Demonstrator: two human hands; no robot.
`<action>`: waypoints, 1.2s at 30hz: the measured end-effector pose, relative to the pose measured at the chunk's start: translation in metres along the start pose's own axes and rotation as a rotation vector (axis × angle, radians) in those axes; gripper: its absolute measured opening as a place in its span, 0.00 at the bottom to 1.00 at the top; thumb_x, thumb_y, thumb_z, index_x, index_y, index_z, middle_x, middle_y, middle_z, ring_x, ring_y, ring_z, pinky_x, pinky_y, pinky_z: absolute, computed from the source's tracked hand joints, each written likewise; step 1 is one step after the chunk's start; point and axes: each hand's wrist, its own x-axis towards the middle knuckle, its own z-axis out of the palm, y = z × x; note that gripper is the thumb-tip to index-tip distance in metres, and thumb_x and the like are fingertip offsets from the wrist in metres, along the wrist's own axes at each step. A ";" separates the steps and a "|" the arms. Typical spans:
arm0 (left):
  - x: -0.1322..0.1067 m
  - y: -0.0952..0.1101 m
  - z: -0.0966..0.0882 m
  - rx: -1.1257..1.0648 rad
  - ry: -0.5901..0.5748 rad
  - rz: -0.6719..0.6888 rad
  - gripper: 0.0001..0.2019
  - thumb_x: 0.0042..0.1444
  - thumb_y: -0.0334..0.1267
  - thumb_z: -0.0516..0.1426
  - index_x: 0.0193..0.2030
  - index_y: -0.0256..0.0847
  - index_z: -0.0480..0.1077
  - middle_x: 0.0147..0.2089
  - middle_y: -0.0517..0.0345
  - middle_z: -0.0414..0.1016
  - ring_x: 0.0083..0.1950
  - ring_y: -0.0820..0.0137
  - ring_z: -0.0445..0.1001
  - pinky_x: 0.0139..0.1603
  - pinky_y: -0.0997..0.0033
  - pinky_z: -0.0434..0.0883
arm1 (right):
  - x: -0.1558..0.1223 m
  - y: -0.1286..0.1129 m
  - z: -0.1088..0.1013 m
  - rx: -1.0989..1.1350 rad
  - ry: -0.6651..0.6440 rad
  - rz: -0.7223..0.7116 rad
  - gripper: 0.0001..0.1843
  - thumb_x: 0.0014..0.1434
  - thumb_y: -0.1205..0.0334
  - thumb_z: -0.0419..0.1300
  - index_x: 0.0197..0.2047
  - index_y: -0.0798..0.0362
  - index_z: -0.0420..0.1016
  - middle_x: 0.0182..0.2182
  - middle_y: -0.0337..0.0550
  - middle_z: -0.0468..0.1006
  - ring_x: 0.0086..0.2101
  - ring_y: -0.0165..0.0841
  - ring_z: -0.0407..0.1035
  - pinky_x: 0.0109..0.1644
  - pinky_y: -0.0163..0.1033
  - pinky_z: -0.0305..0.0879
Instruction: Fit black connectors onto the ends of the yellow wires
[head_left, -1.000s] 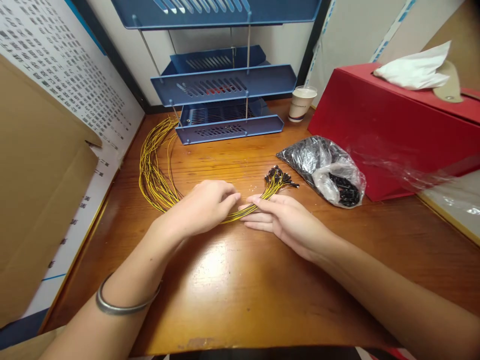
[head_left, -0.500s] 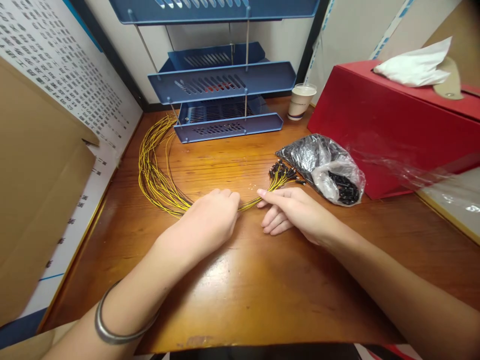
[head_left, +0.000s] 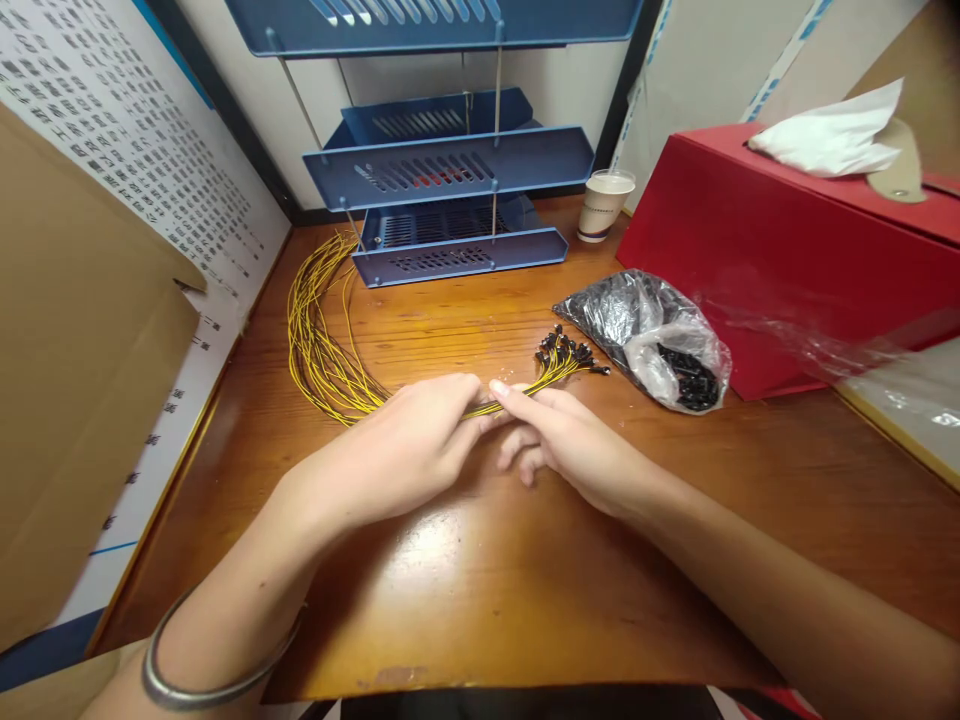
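Observation:
A bundle of thin yellow and black wires curves over the left of the wooden table and runs between my hands. My left hand is closed round the bundle, its fingertips partly hidden behind the hand. Close beside it, my right hand pinches the same wires between thumb and forefinger, with the other fingers loosely curled below. Past the right hand the wires fan out to small black connector ends. A clear plastic bag of small black parts lies just beyond them.
Blue tiered trays stand at the back, beside a paper cup. A red box with a tissue on top occupies the right side. Cardboard and a printed sheet flank the left edge.
My right hand has slid left along the wires, closer to my left hand. The left hand has turned slightly, and its thumb now shows under the wires.

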 end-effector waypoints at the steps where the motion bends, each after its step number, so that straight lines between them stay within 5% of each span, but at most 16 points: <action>1: -0.003 0.001 0.003 0.003 0.048 0.021 0.10 0.69 0.40 0.48 0.40 0.41 0.67 0.41 0.54 0.74 0.41 0.65 0.71 0.44 0.63 0.68 | 0.002 0.001 0.002 0.025 0.025 -0.052 0.23 0.61 0.41 0.61 0.33 0.56 0.73 0.23 0.39 0.71 0.21 0.26 0.62 0.21 0.30 0.55; 4: -0.019 0.008 0.022 0.050 0.444 -0.042 0.09 0.65 0.44 0.55 0.42 0.40 0.68 0.45 0.50 0.74 0.47 0.60 0.70 0.50 0.59 0.68 | 0.004 0.004 0.001 0.004 0.170 -0.149 0.23 0.59 0.42 0.64 0.31 0.55 0.71 0.21 0.34 0.64 0.21 0.24 0.54 0.23 0.32 0.50; 6: -0.036 0.018 0.040 -0.087 0.678 -0.199 0.12 0.64 0.47 0.56 0.35 0.41 0.67 0.39 0.52 0.74 0.44 0.61 0.70 0.49 0.60 0.69 | 0.003 0.005 -0.002 0.014 0.240 -0.193 0.24 0.57 0.40 0.65 0.31 0.56 0.74 0.25 0.37 0.69 0.25 0.27 0.60 0.28 0.33 0.56; 7: -0.045 0.025 0.050 -0.249 0.681 -0.272 0.16 0.65 0.49 0.55 0.30 0.41 0.66 0.34 0.54 0.73 0.39 0.64 0.70 0.44 0.62 0.70 | 0.002 0.005 -0.003 0.041 0.249 -0.225 0.24 0.56 0.40 0.65 0.32 0.56 0.76 0.28 0.40 0.72 0.28 0.29 0.63 0.32 0.35 0.60; 9: -0.057 0.038 0.068 -0.739 0.420 -0.365 0.19 0.66 0.54 0.52 0.35 0.41 0.72 0.36 0.53 0.77 0.38 0.64 0.73 0.41 0.62 0.72 | 0.000 0.003 -0.003 0.115 0.232 -0.289 0.23 0.56 0.41 0.65 0.35 0.55 0.79 0.33 0.44 0.77 0.34 0.32 0.68 0.39 0.37 0.64; 11: -0.058 0.050 0.080 -1.261 0.274 -0.376 0.24 0.67 0.58 0.49 0.53 0.42 0.73 0.53 0.46 0.77 0.53 0.58 0.76 0.50 0.57 0.75 | -0.003 0.001 0.000 0.168 0.208 -0.310 0.20 0.57 0.44 0.65 0.35 0.54 0.80 0.36 0.45 0.79 0.36 0.34 0.70 0.43 0.39 0.65; 13: -0.048 0.058 0.083 -1.604 0.252 -0.362 0.28 0.67 0.59 0.46 0.64 0.43 0.65 0.68 0.45 0.67 0.67 0.56 0.68 0.61 0.54 0.72 | -0.006 -0.001 0.004 0.183 0.184 -0.337 0.16 0.59 0.48 0.64 0.34 0.53 0.81 0.36 0.44 0.81 0.39 0.35 0.72 0.47 0.40 0.66; 18: -0.010 0.052 0.062 -1.659 0.343 -0.302 0.29 0.70 0.55 0.35 0.64 0.39 0.61 0.72 0.45 0.60 0.72 0.61 0.62 0.67 0.55 0.70 | -0.015 -0.004 0.010 0.142 0.148 -0.488 0.13 0.65 0.59 0.58 0.37 0.53 0.83 0.41 0.45 0.82 0.47 0.37 0.74 0.59 0.43 0.63; 22: -0.004 0.036 0.049 -1.475 0.429 -0.362 0.21 0.69 0.46 0.36 0.51 0.38 0.65 0.64 0.40 0.69 0.65 0.60 0.71 0.63 0.53 0.74 | -0.023 -0.006 0.011 0.230 -0.005 -0.588 0.19 0.69 0.61 0.52 0.31 0.51 0.80 0.34 0.44 0.82 0.50 0.39 0.74 0.65 0.46 0.57; 27: -0.013 0.021 0.028 -1.557 0.657 -0.435 0.15 0.68 0.36 0.38 0.30 0.43 0.56 0.35 0.50 0.71 0.40 0.68 0.76 0.46 0.60 0.79 | -0.025 -0.008 0.006 0.401 -0.327 -0.415 0.24 0.72 0.58 0.47 0.24 0.51 0.66 0.15 0.35 0.64 0.26 0.35 0.71 0.61 0.53 0.62; 31: -0.016 0.001 -0.005 -1.955 0.797 -0.427 0.16 0.69 0.29 0.40 0.27 0.41 0.49 0.21 0.66 0.50 0.17 0.82 0.54 0.20 0.84 0.63 | -0.025 -0.006 0.001 0.422 -0.521 -0.335 0.23 0.72 0.57 0.46 0.24 0.52 0.61 0.14 0.29 0.54 0.17 0.28 0.59 0.51 0.51 0.70; 36: -0.004 -0.044 -0.047 -1.811 0.868 -0.502 0.16 0.65 0.24 0.41 0.27 0.43 0.45 0.20 0.69 0.44 0.15 0.80 0.45 0.13 0.80 0.48 | -0.033 -0.005 0.001 0.239 -0.567 -0.276 0.27 0.71 0.54 0.49 0.19 0.51 0.55 0.14 0.28 0.49 0.15 0.24 0.48 0.41 0.42 0.72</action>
